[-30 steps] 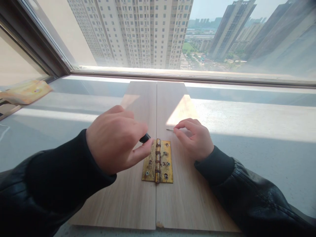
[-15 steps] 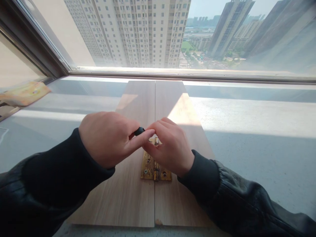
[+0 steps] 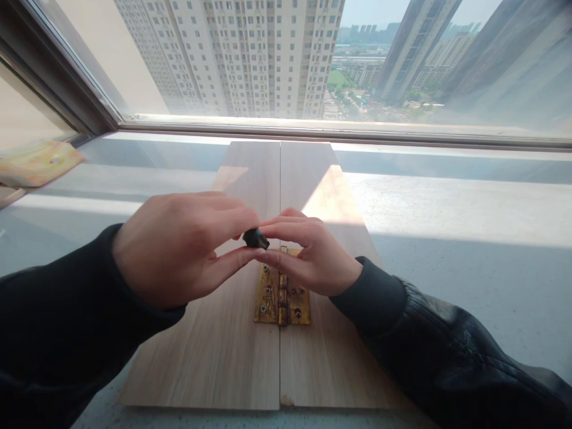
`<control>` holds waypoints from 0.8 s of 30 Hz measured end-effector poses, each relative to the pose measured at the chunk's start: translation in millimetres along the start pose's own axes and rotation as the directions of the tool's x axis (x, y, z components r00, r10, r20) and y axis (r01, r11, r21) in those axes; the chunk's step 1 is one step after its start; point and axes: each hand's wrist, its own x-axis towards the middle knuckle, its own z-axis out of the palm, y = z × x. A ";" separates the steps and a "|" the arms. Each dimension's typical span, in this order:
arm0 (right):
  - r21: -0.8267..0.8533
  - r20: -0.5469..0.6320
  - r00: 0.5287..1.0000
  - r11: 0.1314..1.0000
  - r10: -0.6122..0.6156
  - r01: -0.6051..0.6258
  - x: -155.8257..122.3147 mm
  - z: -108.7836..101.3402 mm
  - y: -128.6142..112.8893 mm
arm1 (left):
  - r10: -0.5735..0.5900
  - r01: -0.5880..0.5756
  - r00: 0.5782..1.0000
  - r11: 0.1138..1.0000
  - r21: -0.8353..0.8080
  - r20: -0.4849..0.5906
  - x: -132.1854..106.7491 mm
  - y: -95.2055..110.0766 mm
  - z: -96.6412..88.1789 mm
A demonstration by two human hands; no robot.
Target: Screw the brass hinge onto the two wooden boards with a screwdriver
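My left hand (image 3: 183, 247) is closed in a pinch around a small dark tool with a tapered tip (image 3: 255, 238); most of it is hidden in the fingers, so its exact kind does not show. My right hand (image 3: 310, 247) meets it from the other side, index finger and thumb closed at the tip end, thumb against my left thumb. Just below the hands lies a worn brass hinge (image 3: 283, 298), flat across the seam of two wooden boards (image 3: 214, 363). Cross-head screws sit in its leaves. My hands cover part of its upper left.
The boards lie side by side on a pale speckled sill (image 3: 460, 286). Behind them runs a window frame (image 3: 313, 132) with tall buildings outside. A yellowish soft packet (image 3: 40, 164) rests at the far left.
The fingers have opened up around the dark tool, so more of it and its tip now show. My left hand has shifted slightly left, and more of the hinge is uncovered.
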 end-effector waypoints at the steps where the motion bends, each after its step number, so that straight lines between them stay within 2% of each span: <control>1: -0.022 -0.015 1.000 1.000 0.002 -0.002 0.7 -0.4 -1.2 | -0.024 0.024 1.000 0.999 0.021 0.008 0.5 3.4 0.4; 6: -0.274 -0.140 0.990 0.961 0.003 -0.042 3.3 0.4 -9.9 | -0.121 0.122 0.992 0.989 0.083 -0.026 4.9 13.3 6.5; 9: -0.327 -0.159 0.987 0.944 -0.025 -0.029 3.1 1.3 -11.6 | -0.149 0.154 0.988 0.982 0.114 -0.047 6.5 12.7 9.7; 12: -0.280 -0.156 0.987 0.960 -0.028 -0.017 2.3 -0.3 -8.7 | -0.133 0.139 0.988 0.986 0.086 -0.074 6.4 9.0 9.6; 16: -0.168 -0.107 0.994 0.986 -0.025 0.006 2.3 -6.4 -2.0 | 0.085 -0.096 0.994 0.981 -0.170 -0.069 4.9 1.6 5.5; 18: -0.116 -0.074 0.997 0.993 -0.024 0.015 2.6 -9.5 0.9 | 0.125 -0.136 0.990 0.960 -0.243 -0.063 4.2 -2.0 3.0; 24: -0.083 0.036 0.997 0.994 -0.066 0.069 2.6 -12.6 5.3 | 0.068 -0.072 0.997 0.993 -0.092 -0.047 4.4 -4.3 0.1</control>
